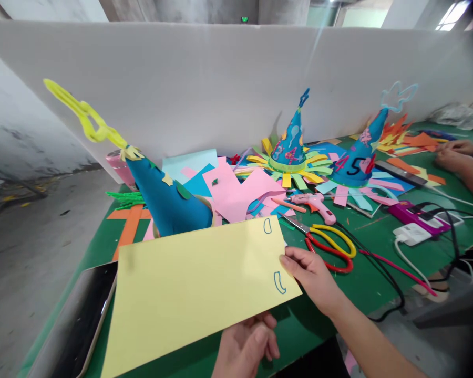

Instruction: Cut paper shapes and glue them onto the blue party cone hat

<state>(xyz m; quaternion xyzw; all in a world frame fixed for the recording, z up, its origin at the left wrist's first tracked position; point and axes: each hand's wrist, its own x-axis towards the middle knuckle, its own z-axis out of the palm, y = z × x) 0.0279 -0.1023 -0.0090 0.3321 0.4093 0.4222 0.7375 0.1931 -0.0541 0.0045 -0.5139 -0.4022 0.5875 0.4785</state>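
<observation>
My right hand [313, 275] pinches the right edge of a sheet of yellow paper [189, 294] between thumb and fingers. Two small curved shapes are outlined in blue pen near that edge. Below the sheet's lower edge is my left hand [247, 344], its fingers loosely curled and apart from the thumb, with nothing visible in them; the paper hides part of it. Behind the sheet a blue cone party hat [167, 197] leans left, topped by a yellow pipe cleaner [87, 118]. Scissors [327, 244] with red and yellow handles lie just beyond my right hand.
Farther back stand two decorated party hats [289, 142] [357, 152]. Pink paper scraps [234, 191], a pink glue gun [315, 202], a purple power strip [421, 218] and cables lie on the green table [362, 286]. A phone [79, 320] is front left; another person's hands [459, 155] are far right.
</observation>
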